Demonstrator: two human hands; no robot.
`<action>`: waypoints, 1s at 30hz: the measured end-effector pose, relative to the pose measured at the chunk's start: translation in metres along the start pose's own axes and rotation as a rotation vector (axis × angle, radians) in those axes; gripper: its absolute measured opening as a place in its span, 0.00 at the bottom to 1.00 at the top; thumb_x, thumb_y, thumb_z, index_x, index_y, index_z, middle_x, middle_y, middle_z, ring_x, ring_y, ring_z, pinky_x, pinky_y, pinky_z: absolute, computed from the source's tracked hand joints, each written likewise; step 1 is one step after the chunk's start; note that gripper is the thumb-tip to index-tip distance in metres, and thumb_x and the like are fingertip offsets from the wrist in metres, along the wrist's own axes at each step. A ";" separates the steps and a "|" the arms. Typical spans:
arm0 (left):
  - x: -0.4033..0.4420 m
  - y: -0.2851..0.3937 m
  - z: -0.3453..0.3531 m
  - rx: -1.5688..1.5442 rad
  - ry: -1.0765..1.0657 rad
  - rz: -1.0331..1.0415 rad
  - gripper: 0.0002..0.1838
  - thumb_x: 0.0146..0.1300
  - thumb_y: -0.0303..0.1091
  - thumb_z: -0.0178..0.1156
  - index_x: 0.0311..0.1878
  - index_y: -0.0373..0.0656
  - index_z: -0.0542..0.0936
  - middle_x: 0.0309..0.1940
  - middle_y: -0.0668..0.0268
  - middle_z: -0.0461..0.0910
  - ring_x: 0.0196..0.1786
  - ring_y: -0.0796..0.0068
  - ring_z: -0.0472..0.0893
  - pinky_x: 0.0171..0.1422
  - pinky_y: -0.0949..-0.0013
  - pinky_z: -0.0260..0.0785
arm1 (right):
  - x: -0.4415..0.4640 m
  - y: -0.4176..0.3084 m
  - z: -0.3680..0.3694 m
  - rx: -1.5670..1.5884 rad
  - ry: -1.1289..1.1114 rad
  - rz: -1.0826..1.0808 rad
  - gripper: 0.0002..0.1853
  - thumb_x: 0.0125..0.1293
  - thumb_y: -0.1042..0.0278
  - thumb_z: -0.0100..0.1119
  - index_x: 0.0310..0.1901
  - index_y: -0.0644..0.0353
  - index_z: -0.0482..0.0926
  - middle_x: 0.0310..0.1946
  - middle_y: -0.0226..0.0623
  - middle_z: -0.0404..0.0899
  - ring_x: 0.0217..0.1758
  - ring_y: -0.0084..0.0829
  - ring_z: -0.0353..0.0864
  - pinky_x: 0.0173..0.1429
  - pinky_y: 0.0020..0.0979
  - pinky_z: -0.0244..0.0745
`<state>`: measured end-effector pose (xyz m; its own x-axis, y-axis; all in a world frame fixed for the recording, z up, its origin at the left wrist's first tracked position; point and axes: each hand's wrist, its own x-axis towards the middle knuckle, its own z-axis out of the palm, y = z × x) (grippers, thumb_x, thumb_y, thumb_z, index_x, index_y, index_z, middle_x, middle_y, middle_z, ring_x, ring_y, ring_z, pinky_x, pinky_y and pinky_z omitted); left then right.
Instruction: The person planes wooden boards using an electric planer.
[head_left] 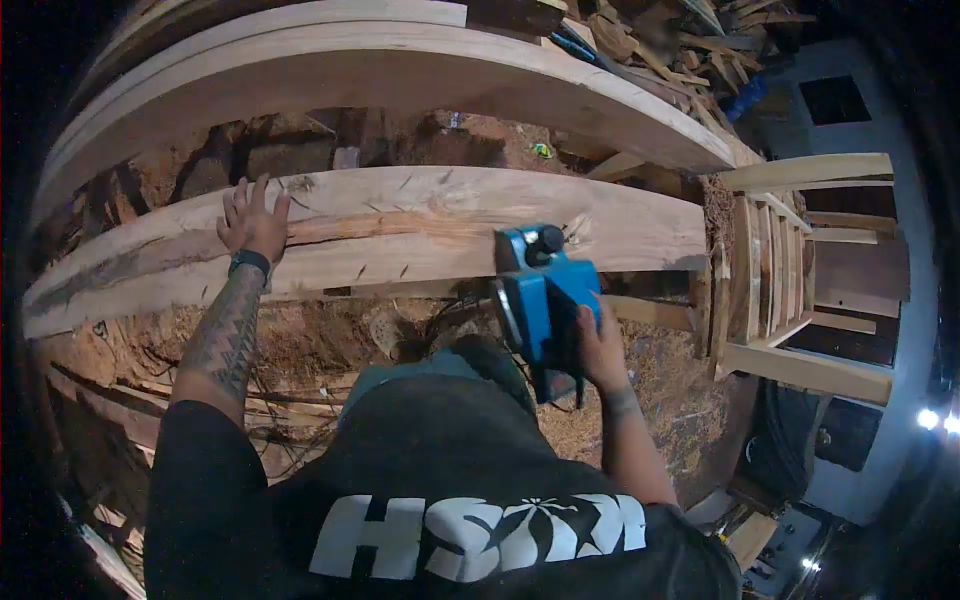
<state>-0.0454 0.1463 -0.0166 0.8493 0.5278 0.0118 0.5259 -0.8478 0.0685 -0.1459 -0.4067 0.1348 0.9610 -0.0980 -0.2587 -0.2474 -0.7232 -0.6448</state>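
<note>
Across the middle of the view lies a long wooden plank (pixel 400 215), with a blue power tool (pixel 560 300), seemingly an electric planer, at its near edge toward the right end. The tool's front reaches over the wood and its rear hangs past the edge; whether its base touches the plank cannot be told. The left hand (pixel 255 222) is open, fingers spread, resting on the plank and gripping nothing. The right hand (pixel 600 350) is curled around the rear side of the tool, though part of that grip is hidden.

The tool looks dense and rigid — likely heavy enough to tip when held from the rear alone. Its rear grip and the black knob (pixel 550 238) at the front seem the surest holds, with fingers kept clear of the underside. The plank should be stiff, weighty and hard to damage; it would best be carried near both ends. Its surface looks fairly smooth in places, but the dark, rough streak toward the left could splinter.

No brand can be read on the tool. White lettering (pixel 480 535) on the black shirt (pixel 430 440) begins clearly with "HS" — the rest runs into a star- or leaf-like shape and stylised letters that cannot be read surely. A small yellow-green scrap (pixel 541 150) beyond the plank may be printed, but it is too small to make out.
</note>
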 end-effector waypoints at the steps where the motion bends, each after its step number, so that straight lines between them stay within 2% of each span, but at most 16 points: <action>1: 0.000 0.001 -0.002 -0.009 0.001 -0.002 0.36 0.74 0.70 0.50 0.81 0.70 0.68 0.86 0.64 0.57 0.88 0.54 0.52 0.85 0.31 0.42 | -0.005 0.008 -0.012 -0.019 -0.001 0.004 0.32 0.83 0.45 0.54 0.73 0.65 0.72 0.66 0.60 0.79 0.70 0.54 0.78 0.74 0.47 0.70; 7: 0.004 0.005 -0.004 0.008 -0.040 -0.017 0.36 0.74 0.70 0.52 0.81 0.72 0.69 0.86 0.65 0.57 0.88 0.54 0.52 0.85 0.31 0.41 | -0.018 0.041 -0.038 -0.003 -0.040 0.065 0.30 0.83 0.48 0.56 0.74 0.64 0.71 0.66 0.59 0.79 0.71 0.51 0.78 0.75 0.45 0.70; 10: 0.016 -0.012 0.031 0.027 0.048 0.012 0.36 0.74 0.70 0.52 0.81 0.72 0.68 0.86 0.65 0.57 0.88 0.54 0.51 0.85 0.31 0.41 | -0.013 0.046 -0.041 0.131 -0.098 0.055 0.31 0.82 0.49 0.57 0.74 0.65 0.71 0.66 0.59 0.79 0.70 0.50 0.79 0.74 0.43 0.70; 13: 0.010 0.000 0.007 0.021 -0.056 -0.019 0.38 0.73 0.70 0.53 0.83 0.73 0.65 0.87 0.64 0.56 0.88 0.52 0.50 0.85 0.30 0.40 | -0.011 0.036 -0.051 0.133 -0.122 0.004 0.32 0.81 0.48 0.58 0.74 0.66 0.71 0.66 0.59 0.79 0.70 0.49 0.79 0.74 0.42 0.70; 16: 0.006 0.006 0.013 0.051 -0.012 -0.110 0.39 0.73 0.71 0.52 0.84 0.75 0.62 0.88 0.62 0.53 0.89 0.49 0.48 0.84 0.28 0.39 | -0.005 0.049 -0.057 0.098 -0.155 0.067 0.32 0.80 0.47 0.60 0.72 0.67 0.72 0.66 0.58 0.79 0.70 0.49 0.79 0.74 0.43 0.70; 19: -0.001 0.016 0.044 -0.006 0.095 -0.105 0.40 0.73 0.72 0.52 0.85 0.77 0.59 0.88 0.60 0.51 0.89 0.46 0.47 0.84 0.25 0.38 | 0.007 0.093 -0.059 0.027 -0.218 0.099 0.29 0.80 0.47 0.60 0.67 0.66 0.76 0.58 0.52 0.83 0.61 0.43 0.83 0.67 0.41 0.74; 22: -0.031 0.054 0.038 0.052 0.065 0.053 0.39 0.73 0.71 0.52 0.85 0.77 0.59 0.89 0.60 0.50 0.88 0.43 0.47 0.84 0.26 0.38 | 0.016 0.049 -0.084 0.198 -0.401 0.033 0.24 0.81 0.48 0.60 0.58 0.65 0.80 0.47 0.43 0.85 0.50 0.34 0.81 0.58 0.38 0.76; 25: -0.049 0.086 0.020 0.016 -0.025 -0.086 0.40 0.73 0.70 0.53 0.85 0.77 0.59 0.88 0.60 0.50 0.88 0.44 0.47 0.85 0.27 0.36 | 0.027 0.050 -0.079 0.371 -0.491 -0.023 0.22 0.81 0.48 0.59 0.53 0.64 0.80 0.41 0.37 0.83 0.44 0.28 0.77 0.51 0.35 0.74; 26: -0.051 0.078 0.029 -0.056 0.059 -0.003 0.40 0.73 0.70 0.53 0.85 0.74 0.59 0.88 0.60 0.51 0.89 0.48 0.47 0.85 0.29 0.36 | 0.031 0.047 -0.075 0.356 -0.513 -0.055 0.22 0.81 0.48 0.59 0.53 0.64 0.80 0.41 0.37 0.83 0.43 0.28 0.77 0.50 0.35 0.74; 30: -0.062 0.102 0.007 0.029 0.026 -0.095 0.40 0.73 0.69 0.53 0.84 0.70 0.61 0.86 0.59 0.57 0.87 0.48 0.52 0.85 0.31 0.37 | 0.055 0.025 -0.042 0.268 -0.564 -0.141 0.20 0.81 0.50 0.60 0.52 0.64 0.80 0.37 0.40 0.83 0.38 0.31 0.78 0.45 0.36 0.74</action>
<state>-0.0435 0.0266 -0.0169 0.7943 0.6067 0.0322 0.6054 -0.7948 0.0419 -0.0938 -0.4594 0.1346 0.7914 0.4134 -0.4502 -0.2159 -0.5000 -0.8387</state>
